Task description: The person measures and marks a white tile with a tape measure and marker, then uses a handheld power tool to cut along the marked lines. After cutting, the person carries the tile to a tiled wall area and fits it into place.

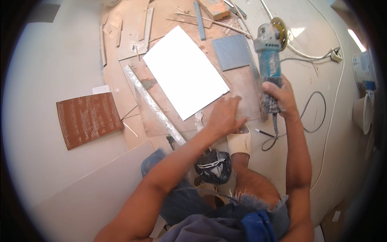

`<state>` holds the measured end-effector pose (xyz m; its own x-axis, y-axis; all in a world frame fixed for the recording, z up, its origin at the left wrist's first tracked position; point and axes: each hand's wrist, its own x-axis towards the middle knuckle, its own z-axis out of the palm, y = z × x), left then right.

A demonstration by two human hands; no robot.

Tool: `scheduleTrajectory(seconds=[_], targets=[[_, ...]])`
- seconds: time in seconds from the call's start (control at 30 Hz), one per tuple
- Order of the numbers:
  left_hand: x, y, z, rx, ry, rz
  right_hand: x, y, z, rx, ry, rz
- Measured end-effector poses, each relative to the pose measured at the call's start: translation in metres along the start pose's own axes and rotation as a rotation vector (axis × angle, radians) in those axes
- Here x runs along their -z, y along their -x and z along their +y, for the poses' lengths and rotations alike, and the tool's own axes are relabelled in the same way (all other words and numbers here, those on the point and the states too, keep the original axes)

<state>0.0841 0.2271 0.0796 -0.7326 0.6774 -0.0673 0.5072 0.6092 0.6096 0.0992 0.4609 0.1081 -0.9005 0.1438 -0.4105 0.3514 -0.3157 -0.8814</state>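
Note:
My right hand (284,97) is wrapped round the dark rear grip of an angle grinder (269,60), teal-bodied with a grey head. Its yellowish cutting disc (279,34) points up and away from me. My left hand (224,115) has its fingers spread and holds nothing. It hovers by the near right corner of a bright white tile (185,72); whether the fingertips touch it I cannot tell. The tile lies at an angle on a larger brownish slab (248,90). Left of it rests a long, paint-spattered metal straightedge (155,104).
A grey-blue tile piece (231,51) lies beyond the slab. A brown ridged-back tile (89,120) is at the left. Wood strips (148,24) and an orange brick piece (213,9) lie at the back. The grinder's cord (318,94) loops right, near buckets (363,113). My feet are close to the slab.

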Motion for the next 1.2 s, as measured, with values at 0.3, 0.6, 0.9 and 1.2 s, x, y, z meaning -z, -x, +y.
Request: scheduleTrajectory(seconds=[0.3, 0.6, 0.9, 1.2], targets=[[0.000, 0.008, 0.000, 0.097, -0.142, 0.295, -0.089, -0.034, 0.005, 0.117, 0.281, -0.146], [0.022, 0.028, -0.043, 0.141, -0.378, 0.483, -0.166, -0.086, 0.037, 0.023, 0.341, -0.177], [0.046, 0.017, -0.064, 0.208, -0.490, 0.288, -0.190, -0.122, 0.055, 0.059, 0.381, -0.134], [0.050, 0.012, -0.079, 0.194, -0.485, 0.263, -0.199, -0.122, 0.030, -0.046, 0.341, -0.179]])
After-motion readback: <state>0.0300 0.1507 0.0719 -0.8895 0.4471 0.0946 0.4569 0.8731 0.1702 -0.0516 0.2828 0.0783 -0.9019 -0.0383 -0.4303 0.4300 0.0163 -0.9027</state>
